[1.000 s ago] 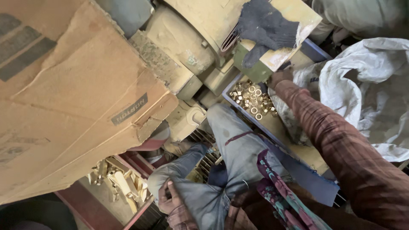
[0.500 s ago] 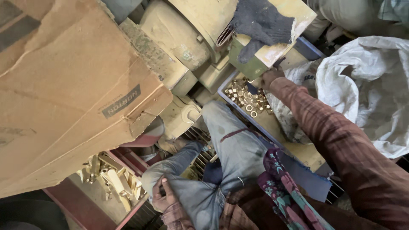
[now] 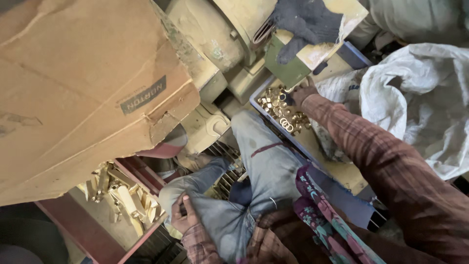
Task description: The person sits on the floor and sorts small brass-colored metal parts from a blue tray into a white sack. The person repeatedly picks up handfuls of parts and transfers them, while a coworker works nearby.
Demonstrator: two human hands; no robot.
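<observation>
My right hand (image 3: 304, 93) reaches out to one o'clock, into a blue tray (image 3: 258, 96). The tray holds a heap of small brass rings and nuts (image 3: 283, 110). My hand is on top of the heap, at its far side. The fingers are curled down into the little pieces, but I cannot tell if they pinch one or just touch them. My sleeve is dark red with checks.

My left hand (image 3: 181, 214) is low, at seven o'clock. It rests on my knee, on my grey jeans (image 3: 266, 166). The fingers are bent and close together, holding nothing.

A big brown cardboard box (image 3: 73, 93) fills the side at ten o'clock. Under it, at eight o'clock, is a red tray (image 3: 93, 234) with longer brass bits (image 3: 124, 198) in it. A beige machine (image 3: 220, 44) sits at twelve o'clock. A dark knit glove (image 3: 308, 24) lies on a card just past the blue tray. A white sack (image 3: 420, 98) is at three o'clock. A scarf with flowers (image 3: 322, 220) hangs by my leg.
</observation>
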